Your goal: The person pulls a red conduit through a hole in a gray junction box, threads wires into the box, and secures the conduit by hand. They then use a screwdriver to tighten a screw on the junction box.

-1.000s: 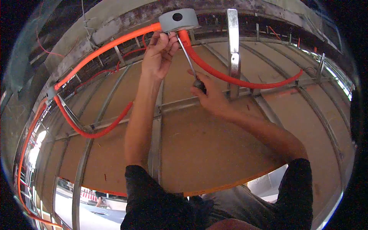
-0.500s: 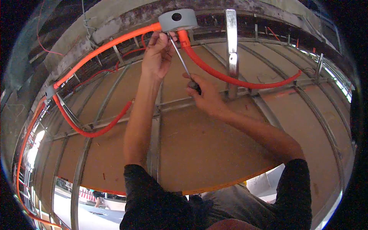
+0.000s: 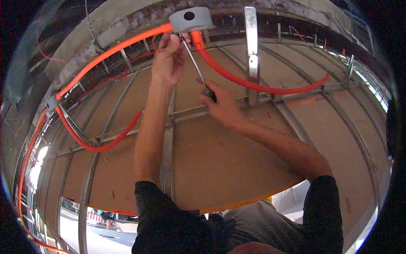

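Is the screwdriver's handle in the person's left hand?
No, the right hand grips the dark handle, while the left hand is raised beneath the grey box.

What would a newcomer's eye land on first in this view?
Probably the bright orange pipe sweeping across the upper left to the grey box at top centre. Next, the red hose curving from the box toward the right. Then the screwdriver slanting up from the right grip, beside the left grip under the box.
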Demonstrator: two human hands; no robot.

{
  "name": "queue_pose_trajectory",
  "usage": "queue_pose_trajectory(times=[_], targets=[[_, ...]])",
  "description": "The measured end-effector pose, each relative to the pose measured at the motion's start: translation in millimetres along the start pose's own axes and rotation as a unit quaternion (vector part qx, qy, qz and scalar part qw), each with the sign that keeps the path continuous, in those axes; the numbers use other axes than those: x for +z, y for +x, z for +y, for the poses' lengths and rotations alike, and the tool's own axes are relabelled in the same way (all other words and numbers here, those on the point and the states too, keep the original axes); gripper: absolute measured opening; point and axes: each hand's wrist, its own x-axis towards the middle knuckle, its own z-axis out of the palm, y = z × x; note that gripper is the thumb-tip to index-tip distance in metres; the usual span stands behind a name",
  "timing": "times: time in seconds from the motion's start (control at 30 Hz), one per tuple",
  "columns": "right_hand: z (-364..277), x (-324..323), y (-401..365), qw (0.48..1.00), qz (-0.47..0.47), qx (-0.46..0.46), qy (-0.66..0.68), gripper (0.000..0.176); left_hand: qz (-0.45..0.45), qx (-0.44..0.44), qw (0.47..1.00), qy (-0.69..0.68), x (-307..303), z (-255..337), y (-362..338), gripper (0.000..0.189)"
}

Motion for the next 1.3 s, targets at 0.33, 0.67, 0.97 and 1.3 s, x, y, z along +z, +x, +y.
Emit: queue_pose_trajectory(times=[0.33, 0.67, 0.97, 1.3], targets=[[1.6, 0.0, 3.7, 0.991, -0.075, 0.058, 0.098, 0.051, 0.009, 0.009, 1.0, 0.001, 1.4, 1.3, -0.5, 0.025], [2.7, 7.1, 2.1, 0.982, -0.096, 0.057, 0.15, 0.053, -0.006, 0.0, 1.0, -0.001, -0.4, 2.5, 0.9, 0.026], [3.5, 8.2, -1.5, 0.989, -0.055, 0.041, 0.129, 0.052, -0.03, -0.018, 0.999, -0.017, -6.7, -1.3, 3.7, 0.023], [5.3, 9.3, -1.3, 0.991, -0.038, 0.043, 0.12, 0.052, -0.006, -0.012, 1.0, -0.012, -6.3, -1.7, 4.0, 0.019]])
